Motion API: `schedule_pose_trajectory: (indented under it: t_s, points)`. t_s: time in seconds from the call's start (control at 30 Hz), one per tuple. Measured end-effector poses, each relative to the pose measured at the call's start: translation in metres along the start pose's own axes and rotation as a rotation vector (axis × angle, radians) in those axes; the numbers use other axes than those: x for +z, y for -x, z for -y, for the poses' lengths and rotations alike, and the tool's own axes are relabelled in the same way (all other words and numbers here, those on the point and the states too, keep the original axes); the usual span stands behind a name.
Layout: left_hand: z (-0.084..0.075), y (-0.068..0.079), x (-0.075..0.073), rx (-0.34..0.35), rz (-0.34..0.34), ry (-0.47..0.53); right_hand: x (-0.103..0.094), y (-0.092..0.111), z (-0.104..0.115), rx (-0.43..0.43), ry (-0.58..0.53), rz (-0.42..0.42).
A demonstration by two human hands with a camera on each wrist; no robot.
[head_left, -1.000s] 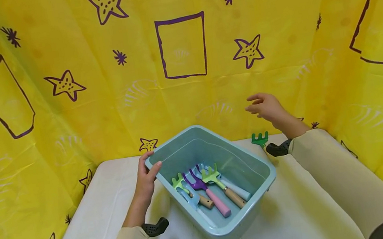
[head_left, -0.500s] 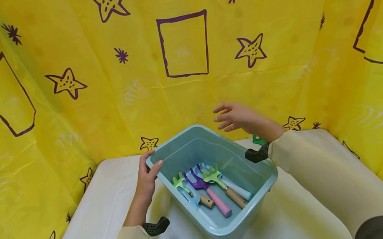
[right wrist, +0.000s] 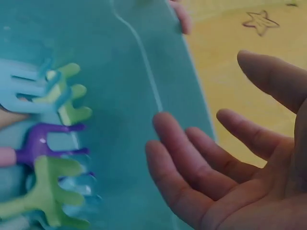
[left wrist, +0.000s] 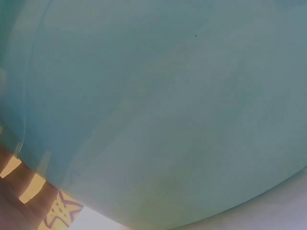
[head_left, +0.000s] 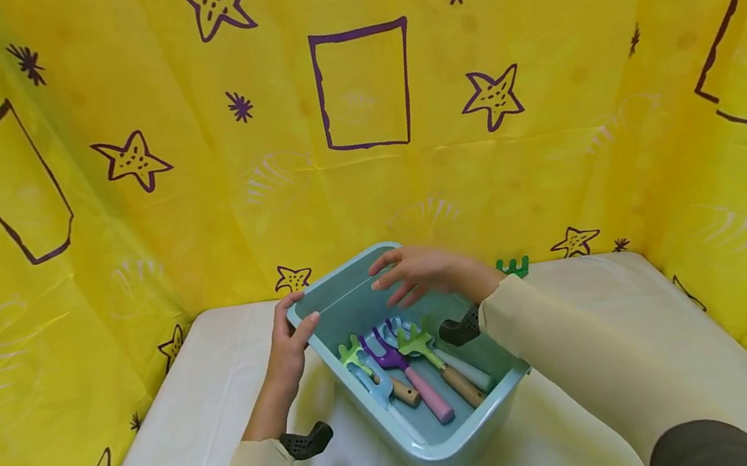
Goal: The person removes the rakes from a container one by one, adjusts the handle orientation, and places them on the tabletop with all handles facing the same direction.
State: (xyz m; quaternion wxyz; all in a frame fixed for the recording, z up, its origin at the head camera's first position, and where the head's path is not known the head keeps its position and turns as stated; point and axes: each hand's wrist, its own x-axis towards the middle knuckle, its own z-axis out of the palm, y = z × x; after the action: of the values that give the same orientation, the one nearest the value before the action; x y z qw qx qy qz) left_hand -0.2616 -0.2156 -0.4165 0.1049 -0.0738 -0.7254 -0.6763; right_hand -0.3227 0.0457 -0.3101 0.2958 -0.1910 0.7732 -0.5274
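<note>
My left hand (head_left: 287, 354) grips the far-left corner of a teal plastic tub (head_left: 449, 463), thumb over the rim. The tub's wall (left wrist: 158, 110) fills most of the left wrist view. My right hand (head_left: 427, 269) hovers over the tub's far side, fingers spread and holding nothing. Inside lie several toy garden forks: a purple one with a pink handle (head_left: 431, 396), a light green rake with a wooden handle (head_left: 460, 383), a light blue fork (head_left: 377, 386) and another light green rake (head_left: 351, 352). In the right wrist view the tines of the purple fork (right wrist: 41, 143) lie left of my fingertips.
A dark green rake (head_left: 516, 268) lies on the white table (head_left: 577, 298) behind the tub, partly hidden by my right sleeve. Yellow cloth (head_left: 367, 193) with drawn starfish encloses the back and both sides.
My right hand has moved left and down, from beside the dark green rake to over the tub. My left hand keeps its grip on the rim, and the tools inside stay put.
</note>
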Motion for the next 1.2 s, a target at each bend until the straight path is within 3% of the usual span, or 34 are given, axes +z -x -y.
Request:
schedule_pose_trajectory:
  t_s: [0.17,0.4,0.47,0.7,0.97,1.2]
  points:
    - [-0.001,0.001,-0.002,-0.019,0.007,-0.006,0.020,-0.012,-0.013,0.027,-0.016,0.019]
    - [-0.033,0.013,0.004,-0.035,0.021,-0.010,0.037,-0.018,-0.027,0.132,-0.006,0.140]
    - [-0.034,0.013,0.004,-0.034,0.019,-0.011,0.041,-0.021,-0.031,0.174,0.008,0.186]
    - [-0.035,0.014,0.005,-0.039,0.021,-0.004,0.047,-0.023,-0.040,0.279,0.051,0.273]
    - [-0.033,0.013,0.005,-0.032,0.030,-0.006,0.050,-0.020,-0.046,0.414,0.012,0.400]
    - [-0.007,0.003,0.000,-0.014,0.017,0.018,0.055,-0.019,-0.049,0.487,0.116,0.460]
